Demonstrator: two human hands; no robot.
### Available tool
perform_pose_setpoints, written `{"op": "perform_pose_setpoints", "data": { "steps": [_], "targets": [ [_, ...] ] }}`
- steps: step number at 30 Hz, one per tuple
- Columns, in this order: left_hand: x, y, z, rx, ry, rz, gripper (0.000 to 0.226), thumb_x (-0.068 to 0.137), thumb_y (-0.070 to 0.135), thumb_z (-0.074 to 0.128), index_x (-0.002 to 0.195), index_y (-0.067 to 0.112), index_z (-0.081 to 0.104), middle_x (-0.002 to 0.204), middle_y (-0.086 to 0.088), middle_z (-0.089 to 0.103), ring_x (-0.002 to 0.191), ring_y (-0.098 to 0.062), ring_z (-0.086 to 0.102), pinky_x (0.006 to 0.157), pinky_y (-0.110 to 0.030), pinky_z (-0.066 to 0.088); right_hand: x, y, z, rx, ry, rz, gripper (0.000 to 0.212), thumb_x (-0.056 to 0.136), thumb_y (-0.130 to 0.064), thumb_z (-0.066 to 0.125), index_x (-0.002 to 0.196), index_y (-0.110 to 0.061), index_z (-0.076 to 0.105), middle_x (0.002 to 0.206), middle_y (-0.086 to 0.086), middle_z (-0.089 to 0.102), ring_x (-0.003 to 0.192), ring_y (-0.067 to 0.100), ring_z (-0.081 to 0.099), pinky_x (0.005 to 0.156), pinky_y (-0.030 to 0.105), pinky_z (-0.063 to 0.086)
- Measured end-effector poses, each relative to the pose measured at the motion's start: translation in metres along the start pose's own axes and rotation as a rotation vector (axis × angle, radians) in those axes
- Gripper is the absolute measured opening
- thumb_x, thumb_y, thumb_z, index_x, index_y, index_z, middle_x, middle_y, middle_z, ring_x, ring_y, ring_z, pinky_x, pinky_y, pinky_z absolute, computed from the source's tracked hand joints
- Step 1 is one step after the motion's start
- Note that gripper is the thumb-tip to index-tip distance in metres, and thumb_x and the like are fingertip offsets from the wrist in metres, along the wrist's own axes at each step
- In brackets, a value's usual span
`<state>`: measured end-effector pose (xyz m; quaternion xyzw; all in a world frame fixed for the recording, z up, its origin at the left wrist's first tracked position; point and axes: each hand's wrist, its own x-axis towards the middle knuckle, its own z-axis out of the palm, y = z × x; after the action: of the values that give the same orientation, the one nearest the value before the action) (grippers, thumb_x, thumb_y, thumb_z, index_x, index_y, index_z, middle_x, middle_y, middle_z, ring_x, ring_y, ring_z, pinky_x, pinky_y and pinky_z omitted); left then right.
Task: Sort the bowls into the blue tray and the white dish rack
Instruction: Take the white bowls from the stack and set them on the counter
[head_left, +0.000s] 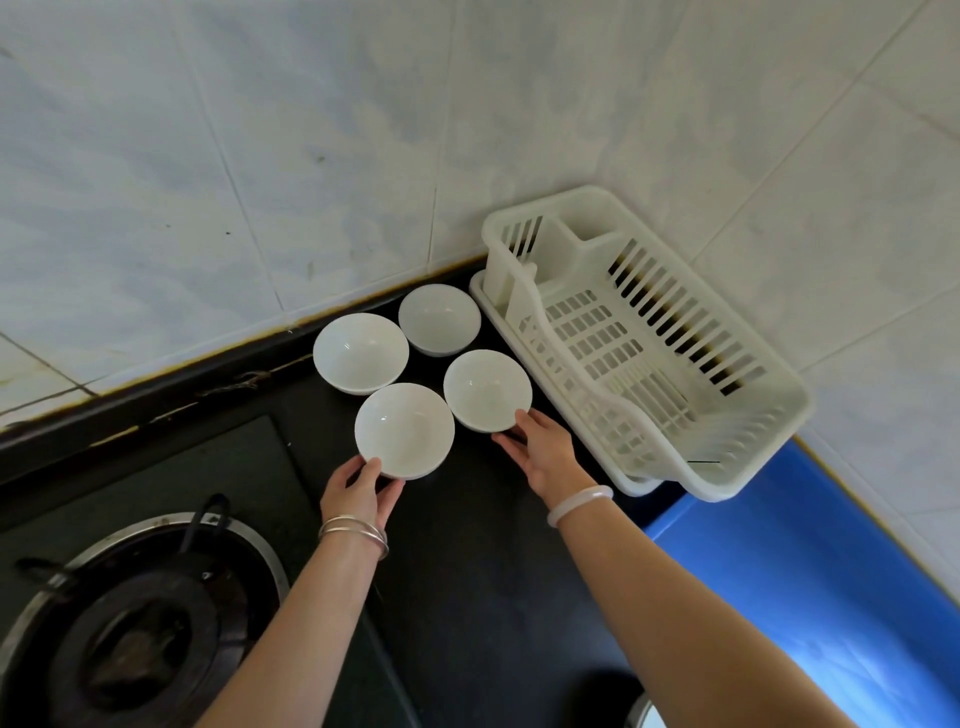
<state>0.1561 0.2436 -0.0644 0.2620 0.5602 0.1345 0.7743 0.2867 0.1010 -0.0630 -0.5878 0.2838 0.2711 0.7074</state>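
Bowls: I count four, all white and upright, clustered on the dark worktop (467, 545) just left of the rack (644, 338). The far-left bowl (360, 352) and far-right bowl (439, 318) stand free near the tiled wall (260, 156).

The left hand (358, 493) grasps the near-left bowl (405, 428), with the thumb laid on the near rim and the fingers curled against the outer side below it. The right hand (545, 452) grasps the near-right bowl (487, 389) the same way, thumb on the rim and fingers under the near side. The bowls hide most of the fingertips. I cannot tell whether either bowl is clear of the worktop.

The rack stands in the corner. Its near end meets the blue tray (810, 571); whether it overlaps or only touches it, I cannot tell. The right forearm crosses the tray's near part, and the frame edge cuts the tray off.

A burner (140, 623) sits at lower left, also cut off by the frame. A pale object (644, 714) at the bottom border shows too little to identify.
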Motion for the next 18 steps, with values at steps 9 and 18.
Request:
{"op": "perform_pose_setpoints", "data": {
  "steps": [9,18],
  "targets": [
    [-0.005,-0.001,0.006,-0.014,0.047,-0.007,0.031,0.086,0.003,0.058,0.116,0.009,0.056,0.136,-0.013,0.048,0.119,-0.033,0.051,0.08,-0.042,0.056,0.002,-0.003,0.008,0.005,0.011,0.026,0.042,0.093,-0.011,0.056,0.134,-0.01,0.047,0.129,0.017,0.056,0.088,0.023,0.064,0.071,0.031,0.056],
    [-0.01,-0.008,0.001,0.007,-0.004,0.048,0.037,0.089,0.008,0.055,0.126,0.011,0.053,0.133,-0.01,0.053,0.118,-0.029,0.055,0.077,-0.031,0.053,-0.013,-0.008,-0.003,-0.223,-0.082,0.031,0.047,0.096,-0.031,0.049,0.14,-0.015,0.039,0.132,0.01,0.057,0.11,0.029,0.06,0.087,0.037,0.052]
  ]
}}
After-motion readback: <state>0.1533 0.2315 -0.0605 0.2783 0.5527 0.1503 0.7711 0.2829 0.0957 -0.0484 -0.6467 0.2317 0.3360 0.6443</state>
